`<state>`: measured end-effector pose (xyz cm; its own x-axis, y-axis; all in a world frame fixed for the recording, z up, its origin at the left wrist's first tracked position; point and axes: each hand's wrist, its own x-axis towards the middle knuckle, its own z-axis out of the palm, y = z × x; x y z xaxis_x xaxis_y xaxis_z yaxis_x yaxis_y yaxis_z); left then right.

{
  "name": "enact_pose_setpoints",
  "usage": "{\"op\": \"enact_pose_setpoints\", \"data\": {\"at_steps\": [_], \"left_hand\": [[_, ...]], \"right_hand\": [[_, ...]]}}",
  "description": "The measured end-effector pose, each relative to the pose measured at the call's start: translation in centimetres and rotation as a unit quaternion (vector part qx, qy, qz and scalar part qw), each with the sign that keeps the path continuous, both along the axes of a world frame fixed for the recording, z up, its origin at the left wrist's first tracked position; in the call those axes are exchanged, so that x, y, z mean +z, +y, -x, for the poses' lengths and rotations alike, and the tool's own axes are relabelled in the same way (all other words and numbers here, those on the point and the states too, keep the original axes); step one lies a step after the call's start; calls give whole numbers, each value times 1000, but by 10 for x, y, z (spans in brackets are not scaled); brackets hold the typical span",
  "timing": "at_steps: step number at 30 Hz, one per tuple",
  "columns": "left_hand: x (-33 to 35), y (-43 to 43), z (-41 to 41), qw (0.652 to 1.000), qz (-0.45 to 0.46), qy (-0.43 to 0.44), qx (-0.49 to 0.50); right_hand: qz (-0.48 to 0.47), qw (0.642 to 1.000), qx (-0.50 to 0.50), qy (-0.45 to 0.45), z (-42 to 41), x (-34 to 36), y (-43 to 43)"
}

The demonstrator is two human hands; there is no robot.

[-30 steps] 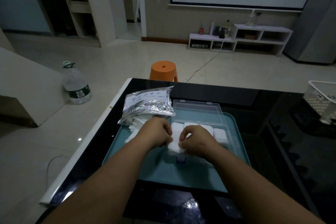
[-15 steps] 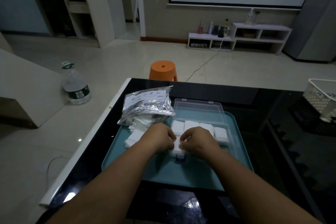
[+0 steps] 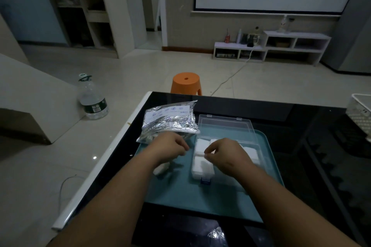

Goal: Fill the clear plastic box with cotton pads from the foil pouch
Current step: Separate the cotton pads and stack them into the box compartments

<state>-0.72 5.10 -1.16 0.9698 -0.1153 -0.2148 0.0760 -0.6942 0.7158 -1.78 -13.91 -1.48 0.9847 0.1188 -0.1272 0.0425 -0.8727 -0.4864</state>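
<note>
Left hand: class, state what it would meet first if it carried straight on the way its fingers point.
Probably the left wall of the clear plastic box, just right of the left hand. Height is unclear: if raised above the rim, it would meet the right hand.

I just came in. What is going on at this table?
A person is packing white cotton pads into a clear plastic box, which lies open on a teal tray. The right hand is over the box, fingertips at the pads; whether it pinches one is unclear. The left hand, fingers curled, is beside the box, above some loose pads and near the foil pouch. The box holds several pads.
</note>
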Motion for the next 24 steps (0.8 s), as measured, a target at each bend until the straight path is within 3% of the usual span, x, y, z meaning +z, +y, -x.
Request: {"op": "enact_pose_setpoints", "data": {"at_steps": [2, 6, 11, 18, 24], "left_hand": [[1, 15, -2, 999, -24, -14, 17], [-1, 39, -1, 984, -167, -45, -34], [-10, 58, 1, 931, -323, -85, -148], [-25, 60, 5, 905, -368, -91, -194], [-29, 46, 2, 895, -383, -170, -155]], "right_hand": [[-17, 1000, -1, -10, 1, 5, 2], [-34, 999, 20, -23, 2, 11, 9], [-23, 998, 44, -29, 5, 13, 20], [-13, 998, 58, -16, 7, 10, 23], [-13, 998, 58, -12, 7, 9, 21]]}}
